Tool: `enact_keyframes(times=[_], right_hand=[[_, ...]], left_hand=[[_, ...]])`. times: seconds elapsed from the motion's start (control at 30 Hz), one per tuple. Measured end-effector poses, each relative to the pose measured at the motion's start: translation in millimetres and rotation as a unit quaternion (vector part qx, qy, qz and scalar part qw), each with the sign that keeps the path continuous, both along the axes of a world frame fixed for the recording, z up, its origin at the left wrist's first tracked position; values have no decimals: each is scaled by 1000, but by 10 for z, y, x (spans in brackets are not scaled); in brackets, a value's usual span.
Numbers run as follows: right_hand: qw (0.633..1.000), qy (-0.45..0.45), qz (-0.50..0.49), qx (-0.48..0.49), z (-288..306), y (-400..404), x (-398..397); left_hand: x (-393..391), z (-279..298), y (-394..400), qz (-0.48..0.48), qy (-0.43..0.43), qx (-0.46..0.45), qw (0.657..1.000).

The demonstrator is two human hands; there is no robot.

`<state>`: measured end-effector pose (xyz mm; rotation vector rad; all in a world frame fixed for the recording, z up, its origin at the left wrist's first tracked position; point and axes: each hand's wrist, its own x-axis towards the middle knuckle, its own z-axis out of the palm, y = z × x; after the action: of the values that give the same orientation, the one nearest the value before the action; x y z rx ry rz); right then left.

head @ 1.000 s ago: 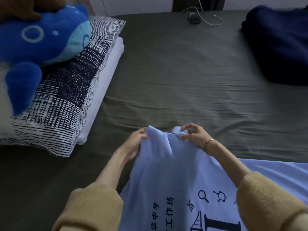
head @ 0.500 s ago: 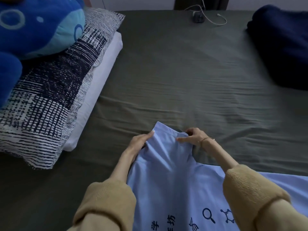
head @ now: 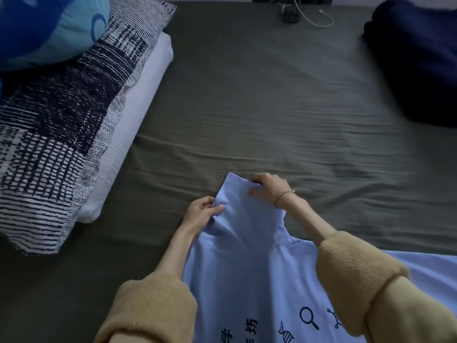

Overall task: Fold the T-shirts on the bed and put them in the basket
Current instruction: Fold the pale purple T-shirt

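Light blue T-shirt [head: 247, 256] lies flat on the bed [head: 259, 107] near its front edge, one sleeve pinched at its left edge by the left hand [head: 201, 212] and at its far end by the right hand [head: 270, 188], both grips closed on fabric.

A pale blue cotton T-shirt [head: 247, 263] with dark printed characters and science icons lies spread on the dark grey-green bed sheet [head: 259, 102] in the lower centre of the frame, one sleeve raised and bunched

Light-blue T-shirt [head: 247, 256], grey-green sheet [head: 259, 107], navy-and-white patterned pillow [head: 61, 134].
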<state>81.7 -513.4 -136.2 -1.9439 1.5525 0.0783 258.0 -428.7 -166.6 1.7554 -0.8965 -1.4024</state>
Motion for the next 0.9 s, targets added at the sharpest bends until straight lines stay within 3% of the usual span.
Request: enact_keyframes(times=[0.2, 0.37, 0.5, 0.6, 0.73, 0.9], right_hand=[[995, -55, -68, -38, -136, -24, 14], [997, 43, -47, -44, -21, 3, -136], [997, 75, -25, -22, 10, 103, -348], [1000, 18, 4, -15, -46, 152, -491], [997, -46, -34, -50, -95, 237, -679], [988, 51, -22, -144, -199, 382, -659]], left_hand=[[23, -70, -19, 30, 15, 18, 999], [15, -58, 11, 37, 73, 8, 997], [27, -99, 27, 45, 66, -4, 997], [31, -147, 6, 49, 49, -14, 998], [-9, -155, -23, 52, 3, -17, 998], [-32, -180, 9, 65, 14, -45, 997]])
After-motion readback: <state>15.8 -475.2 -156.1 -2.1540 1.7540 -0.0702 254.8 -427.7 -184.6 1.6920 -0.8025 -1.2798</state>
